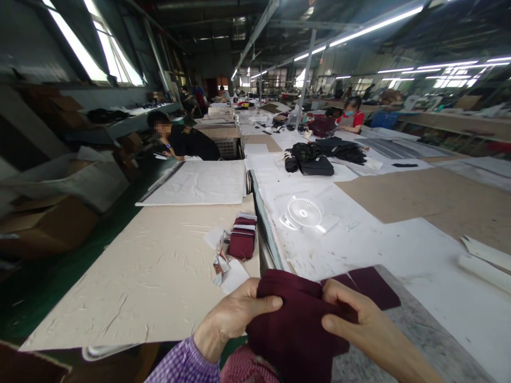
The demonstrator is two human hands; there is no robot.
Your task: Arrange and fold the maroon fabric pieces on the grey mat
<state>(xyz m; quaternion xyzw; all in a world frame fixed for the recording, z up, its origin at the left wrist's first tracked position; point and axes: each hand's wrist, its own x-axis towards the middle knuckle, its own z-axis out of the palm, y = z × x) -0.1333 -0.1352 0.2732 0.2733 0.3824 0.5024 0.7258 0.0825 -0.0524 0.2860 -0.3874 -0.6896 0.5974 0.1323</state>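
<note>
Both my hands hold a stack of maroon fabric pieces (295, 335) up in front of me at the bottom of the view. My left hand (235, 314) grips its left edge, thumb on the near face and the other fingers behind. On the right edge, my right hand (359, 319) pinches the cloth between thumb and fingers. Beyond that hand, flat maroon pieces (374, 287) lie on a grey mottled sheet (415, 340). A small pile of maroon and pale cut pieces (241, 247) sits on the beige table to the left, beside paper scraps (235, 276).
A white fan (304, 213) lies on the white-covered table (371, 250), with folded black garments (309, 159) farther back. A gap (265, 229) runs between the two tables. One person in black (195, 142) leans at the left; another in red (353, 122) is at the right.
</note>
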